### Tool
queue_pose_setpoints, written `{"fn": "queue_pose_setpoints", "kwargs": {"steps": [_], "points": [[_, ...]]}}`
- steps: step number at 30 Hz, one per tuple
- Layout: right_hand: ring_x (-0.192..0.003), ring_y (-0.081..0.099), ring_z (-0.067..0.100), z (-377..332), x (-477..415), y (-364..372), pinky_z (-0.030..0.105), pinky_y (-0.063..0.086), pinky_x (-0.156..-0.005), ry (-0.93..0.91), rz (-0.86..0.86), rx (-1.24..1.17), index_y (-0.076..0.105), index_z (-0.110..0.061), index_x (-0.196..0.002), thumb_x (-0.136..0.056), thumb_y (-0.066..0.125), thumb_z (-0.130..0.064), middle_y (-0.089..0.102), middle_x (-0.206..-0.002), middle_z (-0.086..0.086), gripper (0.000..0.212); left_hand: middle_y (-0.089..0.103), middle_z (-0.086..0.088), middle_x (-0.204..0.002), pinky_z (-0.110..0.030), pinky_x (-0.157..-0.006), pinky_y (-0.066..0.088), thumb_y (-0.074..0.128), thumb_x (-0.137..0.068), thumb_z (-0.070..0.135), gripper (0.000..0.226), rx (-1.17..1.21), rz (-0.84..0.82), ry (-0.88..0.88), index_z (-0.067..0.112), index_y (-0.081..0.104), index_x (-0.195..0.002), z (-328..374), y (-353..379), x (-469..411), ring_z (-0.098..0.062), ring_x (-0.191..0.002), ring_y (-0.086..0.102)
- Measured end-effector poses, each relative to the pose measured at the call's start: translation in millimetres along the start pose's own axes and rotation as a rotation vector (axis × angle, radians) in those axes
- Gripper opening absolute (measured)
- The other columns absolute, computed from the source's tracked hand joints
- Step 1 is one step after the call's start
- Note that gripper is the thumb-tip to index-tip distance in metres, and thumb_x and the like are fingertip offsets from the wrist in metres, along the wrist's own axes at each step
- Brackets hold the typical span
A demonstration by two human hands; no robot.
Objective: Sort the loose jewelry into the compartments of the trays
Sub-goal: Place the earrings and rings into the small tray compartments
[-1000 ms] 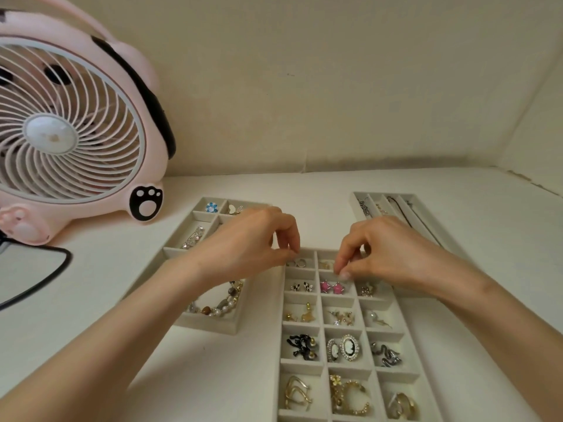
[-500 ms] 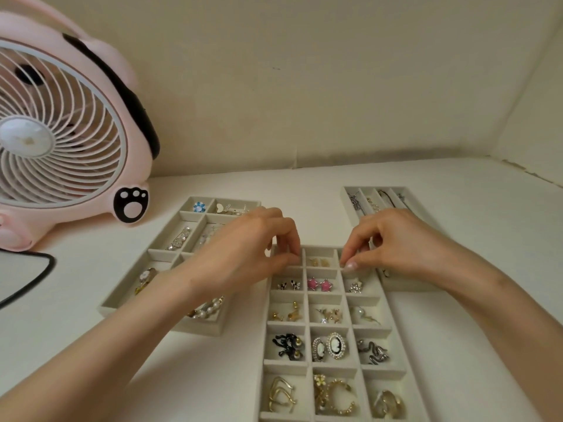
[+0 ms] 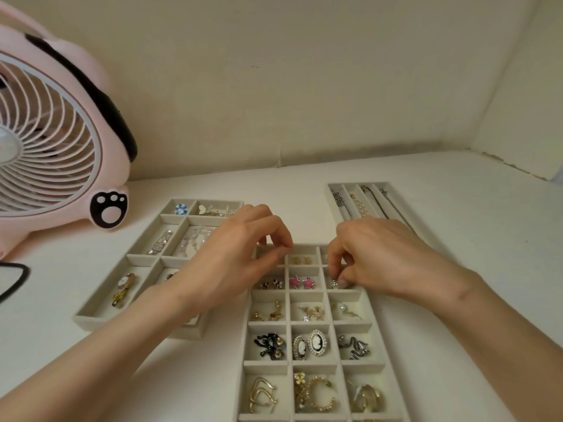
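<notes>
A grey tray of small square compartments [image 3: 377, 327] lies in front of me with pairs of earrings in it, among them pink stars [image 3: 301, 282] and cameo ovals [image 3: 309, 345]. My right hand [image 3: 384, 257] reaches down into the second-row right compartment, where its thumb and forefinger pinch a small silver sparkly earring [image 3: 334, 283]. My left hand [image 3: 234, 263] hovers over the tray's top-left compartment with fingers curled and thumb meeting forefinger; I see nothing between them. That compartment is hidden by the hand.
A second grey tray [image 3: 100, 315] with larger compartments lies to the left, partly under my left forearm, holding brooches and crystal pieces. A tray of long slots [image 3: 330, 193] with necklaces sits at the back right. A pink fan [image 3: 61, 132] stands far left, its black cable [image 3: 18, 278] trailing.
My right hand's fingertips have dropped from the tray's top row into the second-row right compartment and onto the silver earring. My left hand has stayed over the top-left corner.
</notes>
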State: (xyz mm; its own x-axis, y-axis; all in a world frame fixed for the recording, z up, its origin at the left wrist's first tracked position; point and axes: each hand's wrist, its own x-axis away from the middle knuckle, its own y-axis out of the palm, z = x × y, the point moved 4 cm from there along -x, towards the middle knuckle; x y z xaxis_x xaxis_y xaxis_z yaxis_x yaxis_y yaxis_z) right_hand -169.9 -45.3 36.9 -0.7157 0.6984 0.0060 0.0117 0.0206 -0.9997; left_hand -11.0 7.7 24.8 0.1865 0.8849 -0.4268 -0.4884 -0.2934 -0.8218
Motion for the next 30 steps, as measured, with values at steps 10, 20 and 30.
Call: {"fn": "queue_pose_setpoints", "kwargs": {"steps": [10,20,30], "points": [[-0.059,0.041,-0.005,5,-1,2,0.014,0.023,-0.052,-0.110,-0.015,0.025,0.066,-0.030,-0.082,-0.082,0.067,-0.024,0.050,-0.067,-0.016,0.006,0.053,0.018,-0.086,-0.016,-0.073,0.039,0.051,-0.084,0.035,0.014,-0.004,0.006,0.012,0.028,0.063,-0.087,3,0,0,-0.002,-0.083,0.050],[-0.053,0.050,-0.001,32,-1,-13,0.013,0.037,-0.051,-0.015,0.033,-0.507,0.068,-0.025,-0.066,-0.071,0.080,-0.022,0.063,-0.063,-0.011,0.013,0.057,0.016,-0.084,-0.009,-0.069,0.034,0.065,-0.084,0.027,0.006,0.040,-0.042,0.017,0.033,0.063,-0.084,21,0,-11,-0.003,-0.084,0.049],[-0.059,0.059,0.003,56,-2,-14,0.028,0.051,-0.063,0.097,0.140,-0.677,0.065,-0.015,-0.069,-0.074,0.077,-0.015,0.070,-0.071,-0.001,0.013,0.042,0.013,-0.084,-0.023,-0.073,0.029,0.058,-0.087,0.031,0.013,-0.333,-0.317,0.109,0.028,0.067,-0.096,61,32,-41,-0.010,-0.091,0.043]]}}
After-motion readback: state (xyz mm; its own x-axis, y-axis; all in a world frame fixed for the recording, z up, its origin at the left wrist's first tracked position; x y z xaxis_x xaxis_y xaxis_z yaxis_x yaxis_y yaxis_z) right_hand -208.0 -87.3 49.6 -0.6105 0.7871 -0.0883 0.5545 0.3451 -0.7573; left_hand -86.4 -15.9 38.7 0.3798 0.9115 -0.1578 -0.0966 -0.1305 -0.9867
